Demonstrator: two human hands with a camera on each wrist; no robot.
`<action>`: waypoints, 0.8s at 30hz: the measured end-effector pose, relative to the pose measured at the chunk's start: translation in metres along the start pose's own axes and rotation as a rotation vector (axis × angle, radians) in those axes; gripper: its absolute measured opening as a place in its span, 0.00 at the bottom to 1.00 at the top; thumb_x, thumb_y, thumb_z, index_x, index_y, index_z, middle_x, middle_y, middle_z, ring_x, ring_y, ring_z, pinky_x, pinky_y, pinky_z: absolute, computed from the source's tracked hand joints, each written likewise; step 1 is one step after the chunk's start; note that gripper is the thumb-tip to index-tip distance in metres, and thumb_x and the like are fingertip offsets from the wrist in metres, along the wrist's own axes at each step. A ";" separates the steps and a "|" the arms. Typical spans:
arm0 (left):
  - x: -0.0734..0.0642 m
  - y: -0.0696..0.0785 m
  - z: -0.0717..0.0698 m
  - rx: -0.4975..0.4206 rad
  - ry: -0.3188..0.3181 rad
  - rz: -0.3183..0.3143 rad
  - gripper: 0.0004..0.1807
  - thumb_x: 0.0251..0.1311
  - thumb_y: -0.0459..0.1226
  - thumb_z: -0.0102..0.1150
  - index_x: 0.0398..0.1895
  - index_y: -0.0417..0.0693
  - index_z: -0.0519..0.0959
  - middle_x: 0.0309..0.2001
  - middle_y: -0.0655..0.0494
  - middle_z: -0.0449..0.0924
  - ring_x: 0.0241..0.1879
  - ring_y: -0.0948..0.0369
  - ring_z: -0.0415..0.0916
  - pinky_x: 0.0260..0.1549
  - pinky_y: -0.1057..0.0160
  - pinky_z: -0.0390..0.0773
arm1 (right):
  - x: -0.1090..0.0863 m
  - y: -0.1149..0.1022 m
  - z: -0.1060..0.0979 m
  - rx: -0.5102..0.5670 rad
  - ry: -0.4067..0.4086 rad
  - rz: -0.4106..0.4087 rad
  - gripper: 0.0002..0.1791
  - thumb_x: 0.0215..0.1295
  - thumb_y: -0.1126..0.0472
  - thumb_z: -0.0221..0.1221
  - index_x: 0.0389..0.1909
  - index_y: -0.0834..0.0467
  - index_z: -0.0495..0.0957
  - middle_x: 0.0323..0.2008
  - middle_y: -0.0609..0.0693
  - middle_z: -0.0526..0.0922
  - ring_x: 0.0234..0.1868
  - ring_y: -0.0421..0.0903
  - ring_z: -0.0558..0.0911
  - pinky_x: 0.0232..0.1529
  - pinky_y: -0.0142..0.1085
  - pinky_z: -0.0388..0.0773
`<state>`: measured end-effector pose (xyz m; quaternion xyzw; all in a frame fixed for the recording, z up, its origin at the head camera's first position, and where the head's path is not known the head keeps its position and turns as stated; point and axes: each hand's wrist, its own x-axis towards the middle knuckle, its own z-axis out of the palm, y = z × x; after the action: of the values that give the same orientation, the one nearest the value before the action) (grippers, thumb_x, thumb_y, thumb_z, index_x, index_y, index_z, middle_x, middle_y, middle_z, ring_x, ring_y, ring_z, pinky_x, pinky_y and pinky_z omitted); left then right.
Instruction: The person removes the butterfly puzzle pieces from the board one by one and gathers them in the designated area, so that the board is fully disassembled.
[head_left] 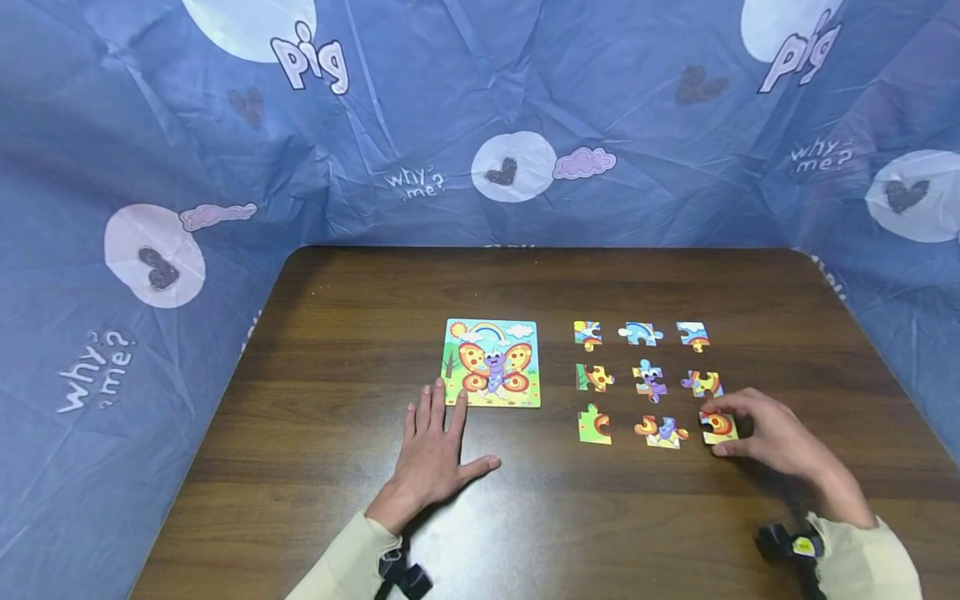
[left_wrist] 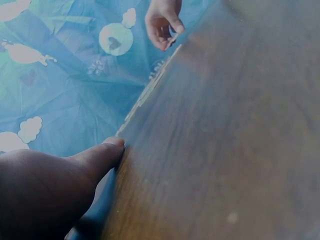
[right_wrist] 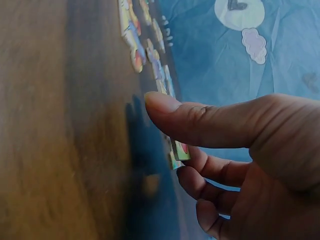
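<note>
My right hand (head_left: 783,440) pinches a corner puzzle piece (head_left: 722,428) between thumb and fingers, at the near right of the other pieces. In the right wrist view that piece (right_wrist: 181,150) sits edge-on behind the thumb (right_wrist: 200,120), seemingly just off the table. My left hand (head_left: 429,458) lies flat with fingers spread, its fingertips at the lower left edge of a square butterfly picture board (head_left: 491,363). Beside the held piece is a bottom middle piece (head_left: 663,432) with orange and purple parts. Above it lies a yellow wing piece (head_left: 705,384).
Several loose pieces stand apart in three rows right of the board, among them a rainbow piece (head_left: 641,333), a purple face piece (head_left: 650,382) and a green piece (head_left: 594,427). A blue printed cloth (head_left: 420,100) hangs around the brown wooden table (head_left: 337,333).
</note>
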<state>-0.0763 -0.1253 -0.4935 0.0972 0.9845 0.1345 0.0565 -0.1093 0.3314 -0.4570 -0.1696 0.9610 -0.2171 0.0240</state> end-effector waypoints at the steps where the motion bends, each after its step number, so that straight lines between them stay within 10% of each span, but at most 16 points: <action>1: 0.000 0.000 0.000 -0.001 0.000 0.000 0.59 0.54 0.72 0.55 0.80 0.47 0.51 0.80 0.32 0.41 0.80 0.36 0.41 0.75 0.34 0.48 | -0.001 0.001 0.001 0.004 -0.004 -0.003 0.30 0.36 0.56 0.80 0.46 0.54 0.85 0.41 0.53 0.84 0.40 0.38 0.77 0.40 0.37 0.75; 24: 0.000 -0.001 0.002 -0.009 0.008 0.010 0.59 0.55 0.72 0.54 0.81 0.48 0.50 0.80 0.32 0.40 0.80 0.36 0.40 0.75 0.34 0.47 | -0.005 0.017 0.013 0.073 0.012 -0.069 0.29 0.34 0.61 0.80 0.45 0.54 0.85 0.40 0.49 0.82 0.41 0.26 0.72 0.41 0.28 0.73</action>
<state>-0.0766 -0.1254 -0.4953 0.1014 0.9836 0.1396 0.0524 -0.1079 0.3419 -0.4764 -0.2005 0.9461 -0.2539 0.0168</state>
